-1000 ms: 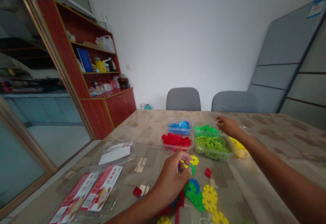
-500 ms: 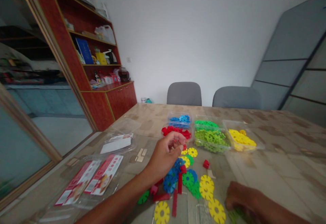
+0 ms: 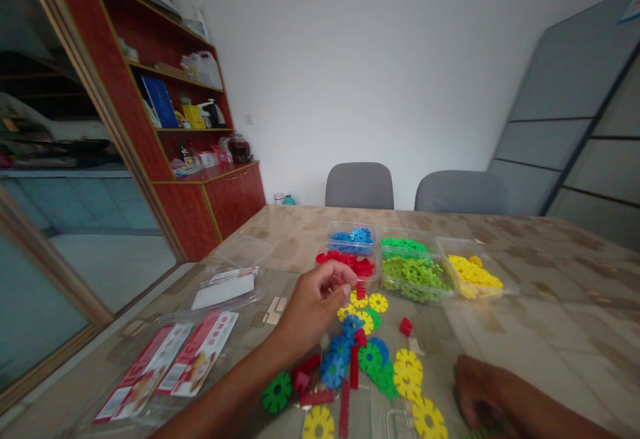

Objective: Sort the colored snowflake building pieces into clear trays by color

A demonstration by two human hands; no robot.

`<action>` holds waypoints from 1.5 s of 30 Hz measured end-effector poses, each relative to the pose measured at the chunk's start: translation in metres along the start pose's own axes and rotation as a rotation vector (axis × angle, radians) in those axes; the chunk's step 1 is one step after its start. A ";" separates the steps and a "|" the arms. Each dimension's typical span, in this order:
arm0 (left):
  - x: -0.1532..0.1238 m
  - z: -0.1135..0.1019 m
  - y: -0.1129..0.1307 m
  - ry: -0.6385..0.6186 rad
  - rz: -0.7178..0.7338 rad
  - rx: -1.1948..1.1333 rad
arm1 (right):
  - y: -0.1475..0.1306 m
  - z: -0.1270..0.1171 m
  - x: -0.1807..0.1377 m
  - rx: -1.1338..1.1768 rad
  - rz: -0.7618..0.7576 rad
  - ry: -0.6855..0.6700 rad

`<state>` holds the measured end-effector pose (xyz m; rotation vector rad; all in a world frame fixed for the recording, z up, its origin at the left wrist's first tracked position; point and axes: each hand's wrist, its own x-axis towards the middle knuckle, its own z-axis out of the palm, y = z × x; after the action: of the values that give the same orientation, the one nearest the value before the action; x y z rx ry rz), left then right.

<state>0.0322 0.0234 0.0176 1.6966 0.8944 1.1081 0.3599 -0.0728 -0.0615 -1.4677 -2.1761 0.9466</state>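
My left hand (image 3: 317,299) hovers in front of the red-piece container, its fingers loosely curled with a gap between thumb and forefinger; nothing shows in it. Just past its fingertips, a small red connector block (image 3: 361,290) sits by the yellow notched discs (image 3: 379,303). Below lie blue notched discs (image 3: 335,362), green notched discs (image 3: 371,359) and red sticks (image 3: 345,407). Near the right front, my right hand (image 3: 477,389) is curled down toward the table, its fingertips hidden. Light green pieces (image 3: 477,434) show just beneath it at the frame's bottom.
Clear containers hold blue pieces (image 3: 353,240), red pieces (image 3: 350,264), light green pieces (image 3: 415,278) and yellow pieces (image 3: 474,272). A lone red block (image 3: 406,326) lies toward the right. Clear plastic packaging with labels (image 3: 200,352) covers the left side. Two grey chairs (image 3: 360,186) stand behind the table.
My left hand has drawn slightly left, away from the small red block. The right hand has shifted a little right, and less of the light green pieces shows. The view has shifted slightly.
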 end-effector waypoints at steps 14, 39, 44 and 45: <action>-0.001 0.009 -0.008 -0.023 0.026 0.080 | -0.025 -0.120 0.103 -0.456 -0.151 0.363; 0.001 0.006 -0.010 -0.015 0.037 0.096 | -0.004 -0.089 0.126 -0.750 -0.080 0.326; 0.001 0.006 -0.007 -0.024 0.035 0.106 | -0.018 -0.080 0.128 -0.731 -0.162 0.323; 0.001 0.005 -0.006 -0.025 0.035 0.107 | -0.020 -0.079 0.128 -0.728 -0.172 0.316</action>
<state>0.0368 0.0246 0.0112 1.8155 0.9260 1.0769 0.3431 0.0651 -0.0009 -1.5314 -2.4505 -0.1729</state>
